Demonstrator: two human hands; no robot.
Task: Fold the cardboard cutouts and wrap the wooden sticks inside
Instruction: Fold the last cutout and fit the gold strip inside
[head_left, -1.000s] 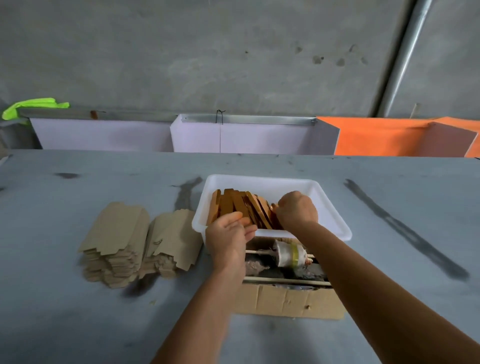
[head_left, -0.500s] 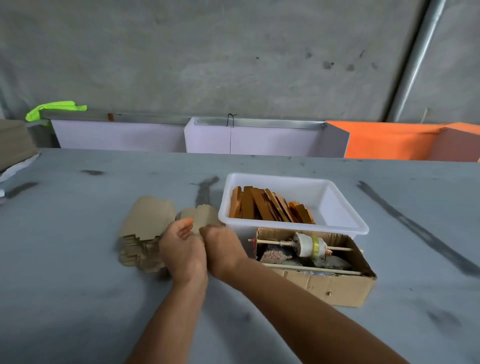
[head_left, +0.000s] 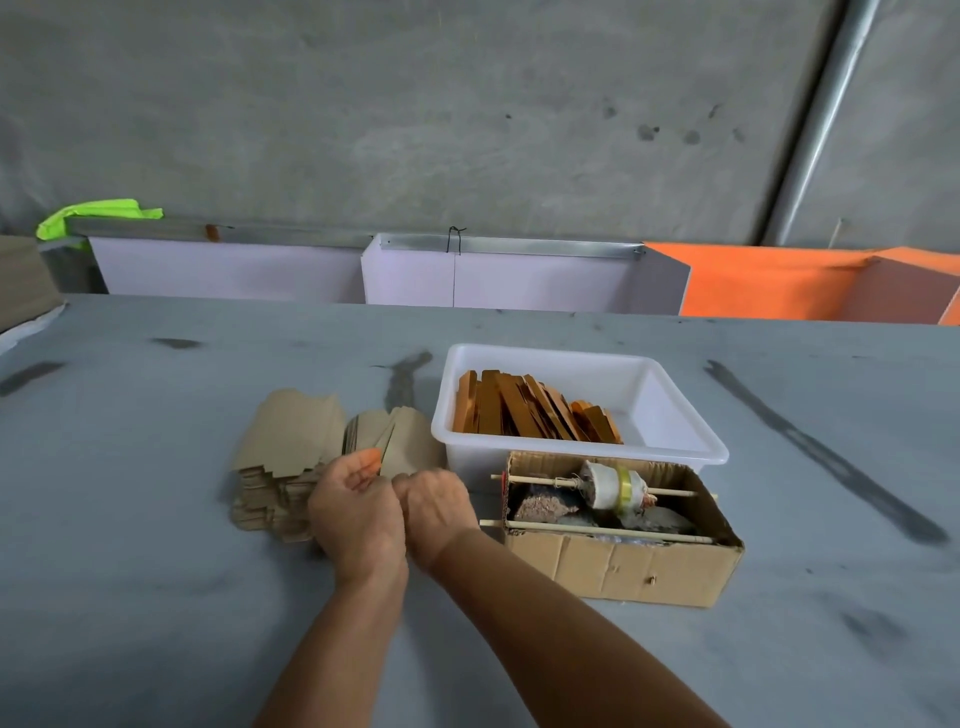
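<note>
On the surface: cardboard cutouts (head_left: 291, 441) are lying stacked.
Left hand (head_left: 358, 514): fingers are curling around a wooden stick (head_left: 373, 457).
Right hand (head_left: 434, 506): fingers are curling; contents hidden.
Handling: cutouts are probably light, creasable; take edges.

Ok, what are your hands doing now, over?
Left hand holds orange wooden stick. Right hand curled beside it over brown cardboard cutouts. Nothing in the way.

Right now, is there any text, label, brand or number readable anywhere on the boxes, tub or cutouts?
None can be read.
Cardboard box: plain brown front, no print visible; a reddish mark at its left corner is too small to read.
White tub: no label.
Cutouts: blank.
Roll in the box: a yellow band, no legible text.
</note>
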